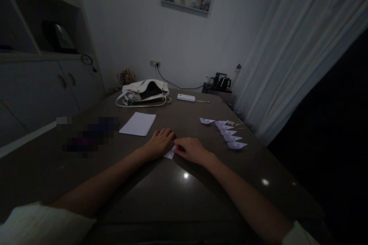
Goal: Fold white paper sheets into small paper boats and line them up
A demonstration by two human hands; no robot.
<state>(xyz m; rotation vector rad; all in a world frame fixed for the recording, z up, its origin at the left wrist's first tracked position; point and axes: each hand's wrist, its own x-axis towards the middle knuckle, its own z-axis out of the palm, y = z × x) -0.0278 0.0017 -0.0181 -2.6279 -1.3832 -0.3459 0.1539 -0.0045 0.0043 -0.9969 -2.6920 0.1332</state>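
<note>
A small folded piece of white paper lies on the dark table in front of me, largely covered by my hands. My left hand rests over it from the left, fingers bent and pressing it down. From the right, my right hand pinches the paper's edge with curled fingers, close beside the left fingertips. To the right, several folded paper boats stand in a slanting row. A stack of white paper sheets lies beyond my left hand.
A white handbag sits at the back left of the table, with a white power bank and short cable right of it. Small pale scraps lie by the boats. A sheer curtain hangs along the right side.
</note>
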